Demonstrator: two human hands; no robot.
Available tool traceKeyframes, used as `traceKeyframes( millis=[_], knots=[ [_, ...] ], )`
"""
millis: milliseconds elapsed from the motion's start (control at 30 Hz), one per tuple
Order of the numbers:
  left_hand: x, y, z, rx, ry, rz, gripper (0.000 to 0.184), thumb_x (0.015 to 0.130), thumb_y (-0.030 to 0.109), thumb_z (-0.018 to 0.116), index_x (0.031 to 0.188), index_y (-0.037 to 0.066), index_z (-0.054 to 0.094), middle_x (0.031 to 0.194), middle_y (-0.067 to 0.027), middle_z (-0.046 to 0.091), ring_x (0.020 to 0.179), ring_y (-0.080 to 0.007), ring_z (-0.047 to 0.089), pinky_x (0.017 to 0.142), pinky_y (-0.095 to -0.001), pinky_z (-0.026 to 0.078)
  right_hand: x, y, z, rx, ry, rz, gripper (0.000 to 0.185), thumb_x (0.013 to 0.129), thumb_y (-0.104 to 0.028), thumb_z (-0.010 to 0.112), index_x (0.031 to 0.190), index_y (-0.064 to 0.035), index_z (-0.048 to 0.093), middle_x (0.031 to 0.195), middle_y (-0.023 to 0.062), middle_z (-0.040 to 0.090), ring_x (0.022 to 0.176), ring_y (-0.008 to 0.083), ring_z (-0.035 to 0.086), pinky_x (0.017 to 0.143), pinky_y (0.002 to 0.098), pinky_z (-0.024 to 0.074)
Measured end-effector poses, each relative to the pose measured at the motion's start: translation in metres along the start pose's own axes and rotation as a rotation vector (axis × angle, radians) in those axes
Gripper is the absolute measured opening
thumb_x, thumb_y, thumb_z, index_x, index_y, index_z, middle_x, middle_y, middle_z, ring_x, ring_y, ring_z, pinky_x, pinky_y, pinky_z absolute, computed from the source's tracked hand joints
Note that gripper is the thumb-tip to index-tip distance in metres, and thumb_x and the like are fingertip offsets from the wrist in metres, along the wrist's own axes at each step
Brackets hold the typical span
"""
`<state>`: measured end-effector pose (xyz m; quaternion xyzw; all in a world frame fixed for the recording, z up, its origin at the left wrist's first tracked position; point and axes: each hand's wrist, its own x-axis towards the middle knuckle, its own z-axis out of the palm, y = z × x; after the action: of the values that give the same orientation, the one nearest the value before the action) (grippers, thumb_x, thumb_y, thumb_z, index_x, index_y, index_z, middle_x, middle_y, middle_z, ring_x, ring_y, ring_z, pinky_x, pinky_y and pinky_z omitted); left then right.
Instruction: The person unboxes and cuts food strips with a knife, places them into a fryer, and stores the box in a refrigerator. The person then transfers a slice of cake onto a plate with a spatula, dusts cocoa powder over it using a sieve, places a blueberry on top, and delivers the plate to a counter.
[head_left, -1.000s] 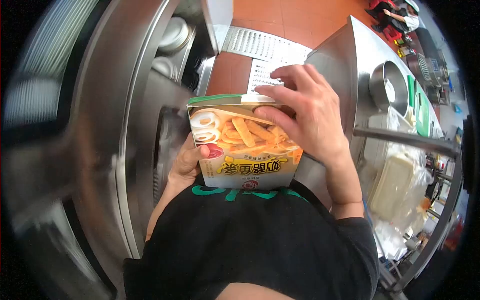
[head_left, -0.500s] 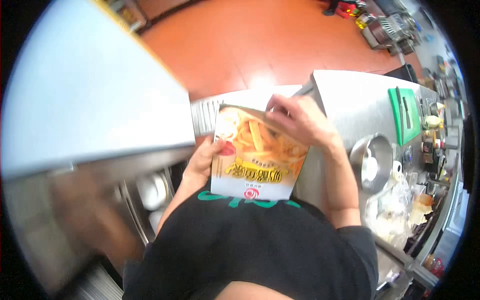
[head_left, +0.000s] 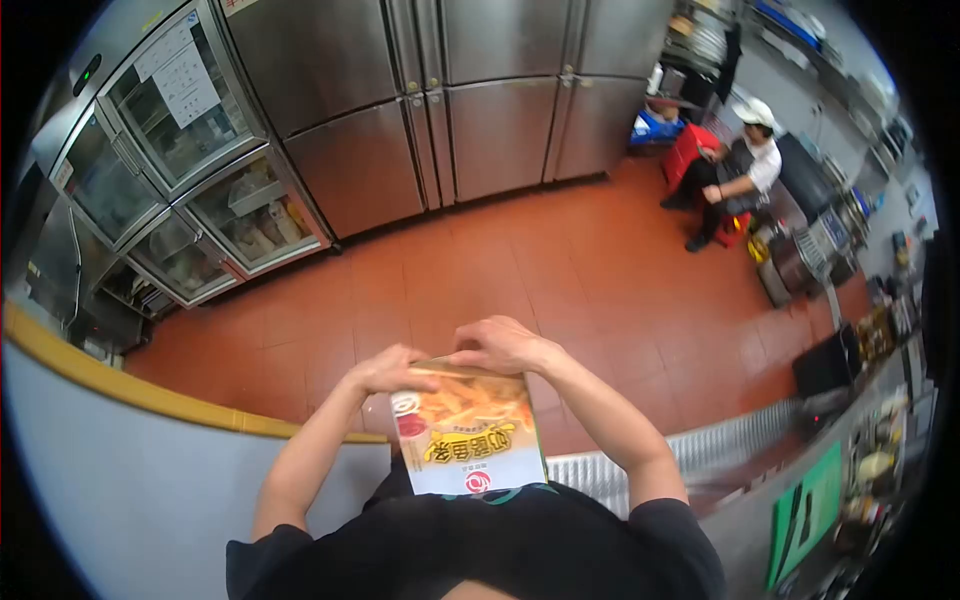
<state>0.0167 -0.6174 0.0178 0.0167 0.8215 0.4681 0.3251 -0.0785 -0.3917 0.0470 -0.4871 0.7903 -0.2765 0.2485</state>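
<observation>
A cardboard food box (head_left: 465,430) with a picture of golden fried strips and yellow lettering is held against the front of my black shirt, its printing upside down to me. My left hand (head_left: 395,370) grips the top left corner, fingers over the upper edge. Along the top edge, my right hand (head_left: 500,345) is bent with its fingertips at the box's opening side. Whether those fingertips pinch a flap is hidden.
Steel refrigerator doors (head_left: 500,130) and a glass-door fridge (head_left: 190,150) line the far wall. A seated person (head_left: 735,170) in a white cap is at the back right. A green cutting board (head_left: 805,515) with knives lies on the right counter. A pale panel (head_left: 150,470) stands left.
The view has tilted up, bringing the fridges and the seated person into sight. My left hand has moved from the box's left side to its top corner. The box remains held.
</observation>
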Motion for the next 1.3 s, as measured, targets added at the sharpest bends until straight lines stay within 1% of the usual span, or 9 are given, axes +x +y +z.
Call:
traceKeyframes(
  millis=[167,267,367,567,767,867,1133,1233,1300],
  knots=[
    [-0.015,-0.137,0.05,-0.911,0.32,0.005,0.035,0.085,0.018,0.066,0.111,-0.004,0.058,0.099,-0.0075,0.065,0.084,-0.0159,0.063,0.076,-0.0295,0.051,0.022,0.069,-0.014,-0.39,0.52,-0.126,0.035,0.085,-0.04,0.058,0.095,-0.0072,0.065,0.088,0.014,0.067,0.083,0.0312,0.063,0.08,0.0393,0.0492],
    [-0.013,-0.21,0.07,-1.092,0.578,-0.098,0.04,0.088,0.019,0.062,0.118,-0.004,0.052,0.102,-0.0097,0.064,0.088,-0.0181,0.063,0.079,-0.0321,0.052,0.007,0.109,-0.029,-0.249,0.52,0.252,0.038,0.083,-0.043,0.061,0.093,-0.0067,0.066,0.082,0.0119,0.068,0.08,0.0256,0.065,0.074,0.0379,0.0498],
    [0.02,-0.127,0.068,-1.381,0.752,-0.053,0.043,0.088,0.024,0.062,0.119,-0.004,0.05,0.104,-0.0108,0.063,0.09,-0.019,0.063,0.079,-0.0336,0.053,0.014,0.205,-0.134,0.198,0.366,0.372,0.033,0.082,-0.037,0.064,0.089,-0.0053,0.066,0.07,0.0057,0.065,0.064,0.0144,0.061,0.063,0.032,0.048],
    [0.066,-0.169,-0.046,-1.717,0.99,0.051,0.042,0.091,0.026,0.056,0.123,0.0,0.047,0.114,-0.0126,0.059,0.098,-0.0218,0.061,0.083,-0.0359,0.052,0.209,0.259,-0.293,0.399,0.594,0.422,0.021,0.079,-0.024,0.07,0.081,-0.0045,0.062,0.063,0.0019,0.06,0.051,0.0091,0.051,0.041,0.025,0.0402],
    [0.103,-0.136,-0.042,-1.849,1.21,0.229,0.049,0.092,0.038,0.051,0.125,0.003,0.047,0.114,-0.0102,0.06,0.098,-0.0212,0.061,0.084,-0.0369,0.053,0.344,0.316,-0.425,0.348,0.829,0.287,0.067,0.07,-0.024,0.078,0.124,0.0036,0.048,0.096,0.0125,0.065,0.06,0.0137,0.061,0.047,0.0263,0.049],
    [0.107,-0.108,-0.05,-1.767,1.345,0.249,0.044,0.091,0.037,0.054,0.119,0.004,0.052,0.108,-0.0073,0.06,0.089,-0.0196,0.062,0.078,-0.0338,0.055,0.383,0.316,-0.46,0.363,0.889,0.25,0.069,0.07,-0.024,0.078,0.124,0.0062,0.047,0.096,0.0139,0.065,0.061,0.0136,0.062,0.048,0.0259,0.0497],
    [0.177,-0.123,-0.176,-1.526,1.107,0.092,0.044,0.092,0.025,0.056,0.12,-0.008,0.048,0.11,-0.0125,0.061,0.094,-0.0195,0.061,0.082,-0.033,0.05,0.405,0.314,-0.446,0.509,0.893,0.041,0.054,0.074,-0.035,0.075,0.109,0.0025,0.056,0.098,0.0073,0.064,0.074,0.0146,0.057,0.064,0.0318,0.0468],
    [0.233,-0.118,-0.241,-1.346,0.91,0.052,0.043,0.09,0.021,0.059,0.12,-0.009,0.049,0.11,-0.0129,0.061,0.095,-0.0199,0.061,0.082,-0.0335,0.051,0.273,0.257,-0.407,0.427,0.803,0.246,0.07,0.077,-0.035,0.073,0.129,0.0034,0.045,0.076,-0.0003,0.055,0.049,0.0033,0.039,0.043,0.0209,0.0305],
    [0.284,-0.097,-0.281,-1.275,0.718,-0.037,0.042,0.089,0.018,0.061,0.121,-0.008,0.049,0.112,-0.0134,0.06,0.098,-0.0206,0.061,0.084,-0.0334,0.051,0.159,0.264,-0.383,0.465,0.775,0.246,0.06,0.081,-0.029,0.067,0.126,0.0064,0.046,0.083,0.0033,0.058,0.06,0.0063,0.05,0.05,0.0213,0.0377]
  ],
)
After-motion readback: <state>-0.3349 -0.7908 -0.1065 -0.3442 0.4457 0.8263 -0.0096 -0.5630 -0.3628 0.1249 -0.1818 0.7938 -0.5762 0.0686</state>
